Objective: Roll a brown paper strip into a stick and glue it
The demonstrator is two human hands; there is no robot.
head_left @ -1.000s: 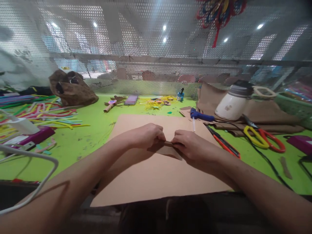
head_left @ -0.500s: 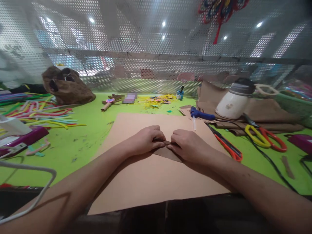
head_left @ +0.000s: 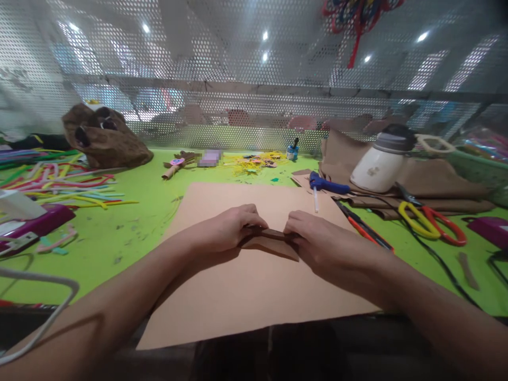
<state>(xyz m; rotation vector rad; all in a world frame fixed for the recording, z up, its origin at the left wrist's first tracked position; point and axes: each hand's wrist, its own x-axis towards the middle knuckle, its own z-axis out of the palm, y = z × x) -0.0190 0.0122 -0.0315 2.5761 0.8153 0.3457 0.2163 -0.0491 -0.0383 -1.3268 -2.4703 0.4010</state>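
A small piece of brown paper [head_left: 272, 244] with a narrow rolled or folded upper edge is held over a large tan sheet [head_left: 238, 301]. My left hand [head_left: 242, 225] pinches the left end of that edge between thumb and fingers. At the right end, my right hand [head_left: 307, 233] grips the same strip, its fingertips partly hidden. The lower flap of the brown paper hangs toward me, with its shadow on the sheet.
A blue glue gun [head_left: 329, 185], a cutter [head_left: 367, 227], scissors [head_left: 420, 219] and a white bottle [head_left: 377, 164] stand or lie right. Pipe cleaners [head_left: 71, 185] and a brown bag [head_left: 107, 140] are left. A white cable [head_left: 59, 283] crosses near my left forearm.
My hands have moved apart along the brown paper, showing more of its narrow edge between them. The view has shifted slightly.
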